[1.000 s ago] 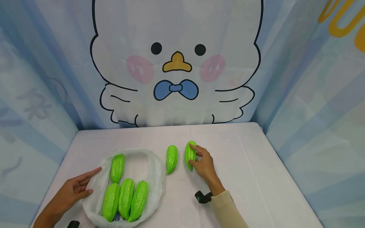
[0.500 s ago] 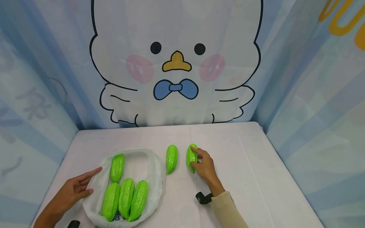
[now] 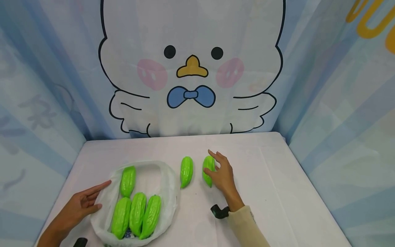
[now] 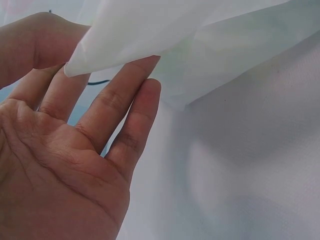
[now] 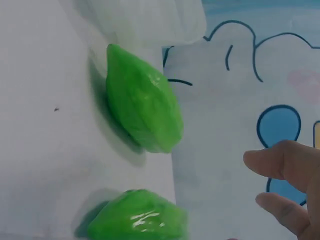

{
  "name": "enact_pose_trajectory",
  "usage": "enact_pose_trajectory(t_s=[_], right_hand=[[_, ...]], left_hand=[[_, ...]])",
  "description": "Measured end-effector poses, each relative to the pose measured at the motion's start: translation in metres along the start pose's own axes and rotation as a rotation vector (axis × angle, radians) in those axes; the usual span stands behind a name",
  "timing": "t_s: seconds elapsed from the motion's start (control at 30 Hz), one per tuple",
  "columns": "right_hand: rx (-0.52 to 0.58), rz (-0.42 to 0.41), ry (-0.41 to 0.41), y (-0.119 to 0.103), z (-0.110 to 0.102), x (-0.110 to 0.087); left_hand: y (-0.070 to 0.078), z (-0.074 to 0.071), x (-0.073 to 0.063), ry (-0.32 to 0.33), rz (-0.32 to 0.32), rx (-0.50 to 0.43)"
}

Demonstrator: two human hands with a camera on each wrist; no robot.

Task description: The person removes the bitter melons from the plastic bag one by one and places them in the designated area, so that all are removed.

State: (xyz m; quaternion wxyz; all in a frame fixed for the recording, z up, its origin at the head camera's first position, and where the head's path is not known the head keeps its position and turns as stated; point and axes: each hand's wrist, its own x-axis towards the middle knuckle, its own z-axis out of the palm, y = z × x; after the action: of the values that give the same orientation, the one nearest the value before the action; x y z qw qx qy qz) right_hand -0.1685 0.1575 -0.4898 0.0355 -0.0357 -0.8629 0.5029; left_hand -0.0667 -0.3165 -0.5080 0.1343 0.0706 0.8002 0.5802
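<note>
Six would be too exact, so several glossy, ridged green vegetables, like bitter melons, are in the head view. My right hand [image 3: 223,176] hovers over one bitter melon [image 3: 208,163] with thumb and fingers spread, partly covering it. Another bitter melon [image 3: 186,172] lies to its left on the table. In the right wrist view, the fingers [image 5: 290,165] stand apart from the nearer bitter melon [image 5: 140,217]. My left hand [image 3: 77,209] touches the left rim of a white plastic bag [image 3: 168,206] with its fingers extended. Several bitter melons [image 3: 137,214] lie inside the bag's opening.
A white cloth covers the table [image 3: 262,192]. Behind it hangs a curtain [image 3: 191,120] with a cartoon bird, and printed curtains flank both sides. A small black device [image 3: 219,211] sits by the right wrist, and another black piece [image 3: 81,242] is near the left.
My right hand has let go of the bitter melon and its fingers have spread. That melon moved slightly nearer and right before release. The left hand and bag look unchanged.
</note>
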Motion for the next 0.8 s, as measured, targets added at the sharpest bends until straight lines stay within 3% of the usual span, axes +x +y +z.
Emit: enact_pose_trajectory(t_s=[0.37, 0.8], right_hand=[[0.16, -0.083, -0.115, -0.046, 0.023, -0.012], [0.206, -0.212, -0.29, -0.076, 0.063, -0.027]], left_hand=[[0.003, 0.001, 0.0, -0.003, 0.002, -0.012], [0.0, 0.0, 0.001, -0.003, 0.017, -0.003]])
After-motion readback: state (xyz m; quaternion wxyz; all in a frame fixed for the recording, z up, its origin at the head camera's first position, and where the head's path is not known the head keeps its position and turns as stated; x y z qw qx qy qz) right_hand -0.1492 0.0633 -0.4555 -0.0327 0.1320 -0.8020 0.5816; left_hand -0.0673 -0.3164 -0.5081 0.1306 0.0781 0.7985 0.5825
